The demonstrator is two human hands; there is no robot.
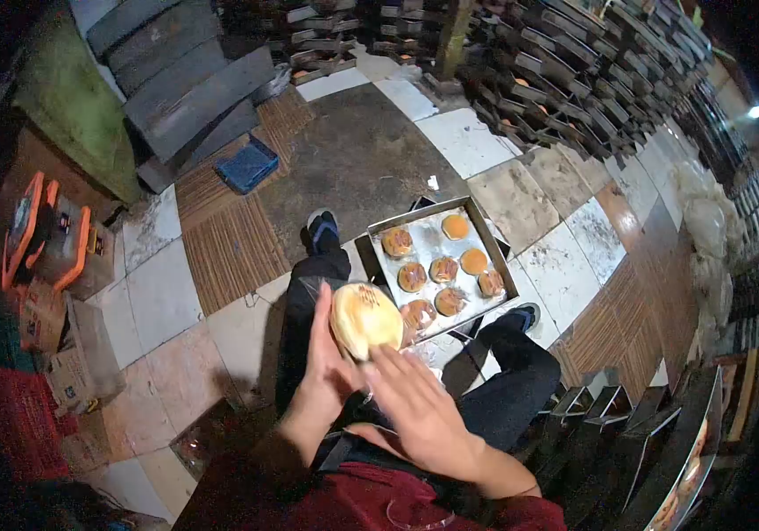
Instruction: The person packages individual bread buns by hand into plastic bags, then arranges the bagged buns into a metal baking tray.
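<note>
Your left hand (325, 372) clasps the bun (367, 317), right hand (424, 411) at six o'clock, grip unclear: mid-handling, seemingly, calling for steadiness!

Smooth bun (365, 311), metal tray (426, 237), matt cloth trousers (521, 370)

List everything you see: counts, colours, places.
Baking tray: one, grey, centre
Tray buns: at least eight, brown and orange, on it
Held bun: one, pale yellow, left of tray
Shallow tub: one, blue, floor, upper left
Stacked trays: many, dark, back right
Slabs: several, grey, upper left
Panel: one, green, upper left
Cardboard boxes: at least two, brown, left
Light: one, white, upper right
Trouser legs: two, black, flanking tray
Left hand: one, bare, holding bun
Right hand: one, blurred, at bun's edge
</note>
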